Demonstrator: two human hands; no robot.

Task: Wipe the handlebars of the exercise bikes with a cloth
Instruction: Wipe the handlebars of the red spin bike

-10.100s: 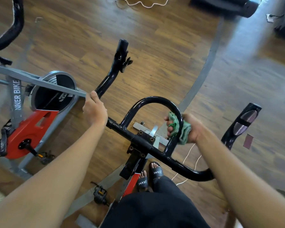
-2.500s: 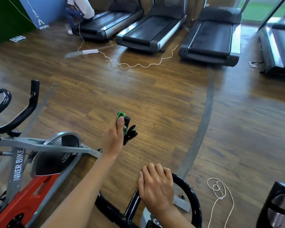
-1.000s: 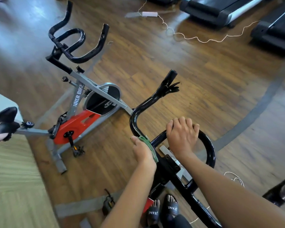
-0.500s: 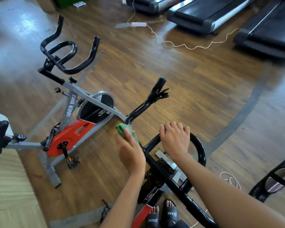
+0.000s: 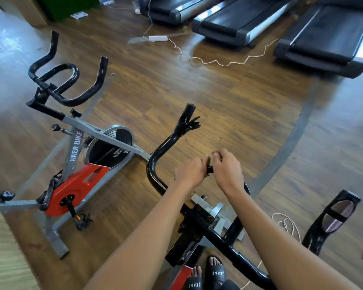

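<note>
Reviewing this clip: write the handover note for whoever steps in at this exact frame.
Left hand: pinching the small bunched cloth, which is mostly hidden between both hands.
Right hand: fingers curled onto the same cloth; it looks like a hand-to-hand pass.
Things: both hands hover over the centre loop of the near bike's glossy black tubular handlebar. The grey-and-red exercise bike's black handlebar stands apart to the left.
Done: earlier the cloth went over the near bar's centre loop and left horn.
Left: probably the near bar's right horn, then the second bike's bar.
</note>
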